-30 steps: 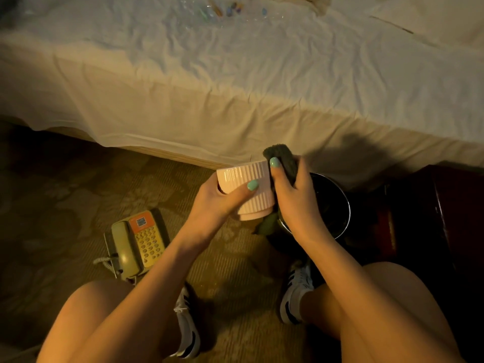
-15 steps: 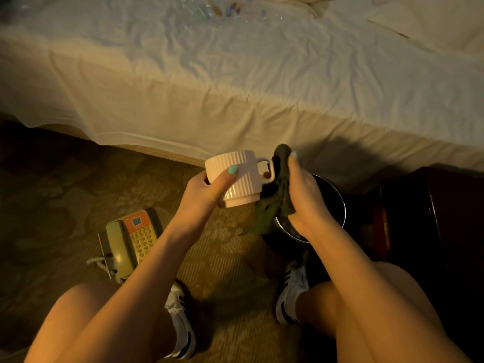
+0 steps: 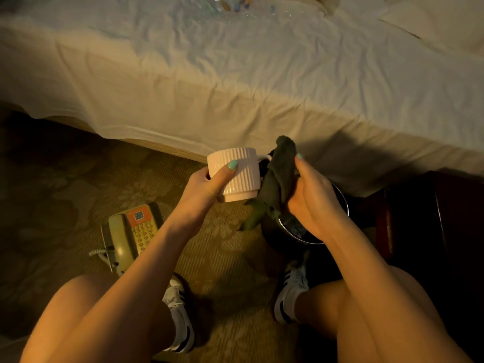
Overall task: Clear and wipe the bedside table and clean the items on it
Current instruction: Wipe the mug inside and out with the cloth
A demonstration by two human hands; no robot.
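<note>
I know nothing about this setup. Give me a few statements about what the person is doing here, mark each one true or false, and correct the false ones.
1. The left hand holds the ribbed pale ceramic mug in the air. True.
2. The right hand is empty. False: its fingers grip a dark green cloth held against the mug's handle side.
3. The beige push-button telephone lies on the bed. False: it lies on the patterned carpet, left of the person's legs.
4. A dark round pail with a shiny rim sits below the right hand. True.
</note>
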